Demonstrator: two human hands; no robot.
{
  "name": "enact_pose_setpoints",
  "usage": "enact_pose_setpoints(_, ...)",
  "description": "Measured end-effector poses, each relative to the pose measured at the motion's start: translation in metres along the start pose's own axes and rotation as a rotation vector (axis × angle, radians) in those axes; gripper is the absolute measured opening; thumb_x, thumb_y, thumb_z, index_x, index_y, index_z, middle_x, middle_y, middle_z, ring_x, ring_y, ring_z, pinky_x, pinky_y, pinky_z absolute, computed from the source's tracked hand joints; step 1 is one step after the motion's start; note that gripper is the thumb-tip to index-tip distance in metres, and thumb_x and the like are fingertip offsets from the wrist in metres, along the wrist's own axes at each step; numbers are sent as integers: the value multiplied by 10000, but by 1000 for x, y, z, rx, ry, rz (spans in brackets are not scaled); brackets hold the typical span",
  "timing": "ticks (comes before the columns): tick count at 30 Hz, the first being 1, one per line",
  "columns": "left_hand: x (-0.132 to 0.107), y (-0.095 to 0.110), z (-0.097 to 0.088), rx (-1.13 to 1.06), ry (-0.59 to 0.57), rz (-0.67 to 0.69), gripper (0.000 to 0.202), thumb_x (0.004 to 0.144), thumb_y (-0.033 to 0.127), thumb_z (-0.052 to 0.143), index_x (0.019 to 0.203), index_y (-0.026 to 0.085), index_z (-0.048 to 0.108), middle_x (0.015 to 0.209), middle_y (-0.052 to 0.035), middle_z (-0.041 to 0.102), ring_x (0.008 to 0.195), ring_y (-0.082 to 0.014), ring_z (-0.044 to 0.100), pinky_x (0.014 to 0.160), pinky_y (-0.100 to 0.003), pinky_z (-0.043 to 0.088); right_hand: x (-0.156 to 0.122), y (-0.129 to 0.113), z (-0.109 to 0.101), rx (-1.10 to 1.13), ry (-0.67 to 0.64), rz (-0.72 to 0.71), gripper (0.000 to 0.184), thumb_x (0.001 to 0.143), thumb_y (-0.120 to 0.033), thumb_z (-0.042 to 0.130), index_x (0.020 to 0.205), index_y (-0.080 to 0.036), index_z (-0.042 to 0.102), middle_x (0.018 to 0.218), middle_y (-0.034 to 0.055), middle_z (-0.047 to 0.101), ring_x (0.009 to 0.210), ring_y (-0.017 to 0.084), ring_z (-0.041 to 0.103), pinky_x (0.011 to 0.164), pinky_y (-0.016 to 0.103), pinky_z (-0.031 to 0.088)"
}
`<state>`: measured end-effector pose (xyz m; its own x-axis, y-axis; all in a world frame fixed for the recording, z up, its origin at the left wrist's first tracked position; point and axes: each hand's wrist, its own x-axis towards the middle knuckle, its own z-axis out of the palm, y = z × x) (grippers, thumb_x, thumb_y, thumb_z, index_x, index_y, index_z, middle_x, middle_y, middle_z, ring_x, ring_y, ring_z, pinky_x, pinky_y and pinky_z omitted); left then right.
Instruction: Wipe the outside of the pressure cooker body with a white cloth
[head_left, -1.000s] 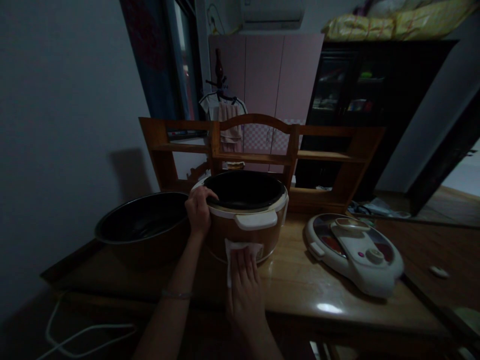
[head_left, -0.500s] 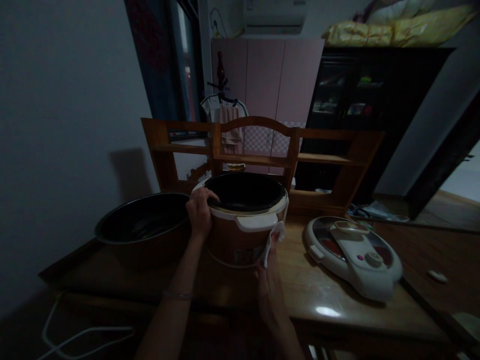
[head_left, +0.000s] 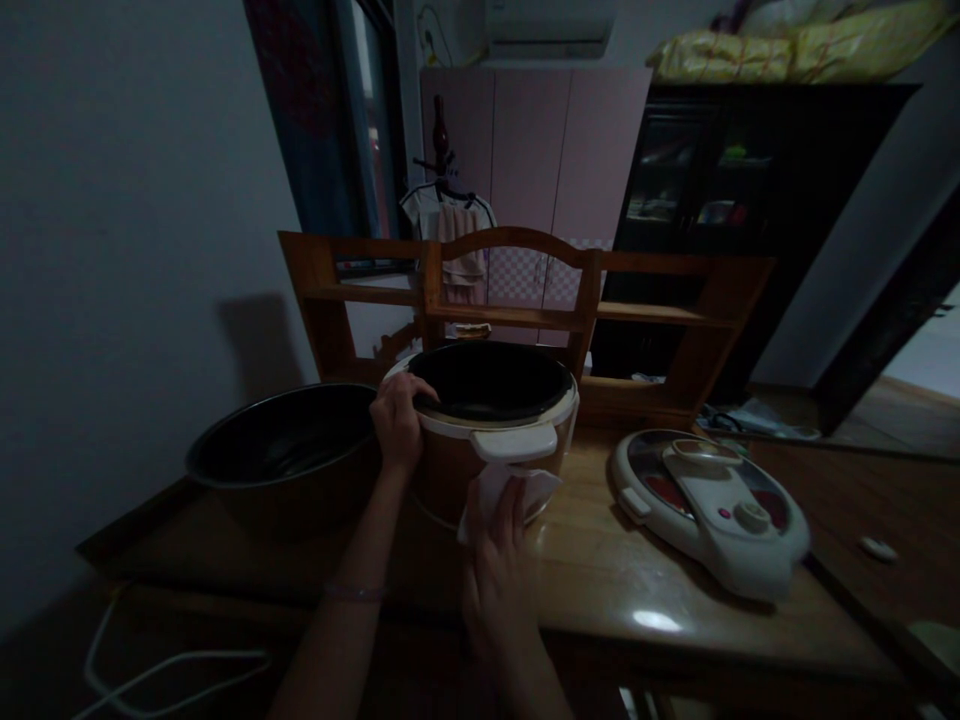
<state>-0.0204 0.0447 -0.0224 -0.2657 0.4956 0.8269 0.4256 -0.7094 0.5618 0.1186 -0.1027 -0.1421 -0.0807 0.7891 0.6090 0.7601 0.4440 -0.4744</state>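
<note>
White cloth [head_left: 541,484] pressed to the front of the cooker [head_left: 448,470]

The step in hand looks like wiping the cooker's outer wall. The cooker is upright on the desk [head_left: 592,590], open at the top, in the centre of the frame. The cloth lies against its front, just below the pale handle [head_left: 516,442].

A further stroke would seem to call for light, even pressure along the curved wall, with the cooker braced so it does not slide or turn.

The left hand [head_left: 397,425] grips the near-left rim, its fingers bent over the edge; its forearm slants up from the bottom centre-left. The right hand [head_left: 501,575] holds the cloth under its fingers, which point upward with the back of the hand toward the camera; its forearm rises from the bottom centre.

A dark pot [head_left: 289,498] sits just beside the cooker at left; the lid [head_left: 690,492] lies apart at right.
</note>
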Motion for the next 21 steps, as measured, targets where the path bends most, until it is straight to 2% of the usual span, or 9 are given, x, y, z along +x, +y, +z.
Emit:
enact_pose_setpoints(4,0,0,-1,6,-10,-9,622,1011,458,211,600,250,629,733,-50,667,842,-206,622,937,-358,438,3,-1,5,-19,90,52,744,909,-17,332,1571,-312,163,1599,11,-313,1464,417,-177,1127,704,229)
enact_pose_setpoints(8,0,-1,-1,2,-19,-6,608,1008,457,220,616,245,633,754,-57,675,858,-210,622,940,-358,436,3,7,11,-105,123,59,750,901,-66,423,1575,-277,169,1624,61,-237,1462,448,-172,1113,728,237)
enact_pose_setpoints(11,0,-1,-1,9,-12,-20,627,1010,465,204,608,242,630,749,-60,677,867,-210,625,941,-355,435,-2,17,21,-154,132,83,741,936,-157,469,1584,-242,120,1633,169,32,1480,456,-86,1083,732,292)
enact_pose_setpoints(13,0,-1,-1,9,-2,-20,625,1010,470,210,605,241,628,744,-58,674,872,-211,624,945,-356,431,-4,23,28,-162,142,108,744,965,-222,474,1588,-194,68,1568,231,226,1486,454,-3,1067,723,323)
enact_pose_setpoints(15,0,0,-1,7,0,-17,626,1012,471,212,603,240,627,737,-56,671,867,-210,621,951,-357,423,-6,26,33,-163,162,124,761,982,-270,474,1585,-138,28,1516,273,304,1481,463,47,1058,716,335)
enact_pose_setpoints(21,0,1,-1,5,0,-14,634,1010,495,212,606,240,629,725,-48,668,835,-202,620,948,-348,425,-7,26,36,-142,156,136,779,1001,-316,455,1578,-108,-26,1567,308,187,1468,497,55,1038,722,344)
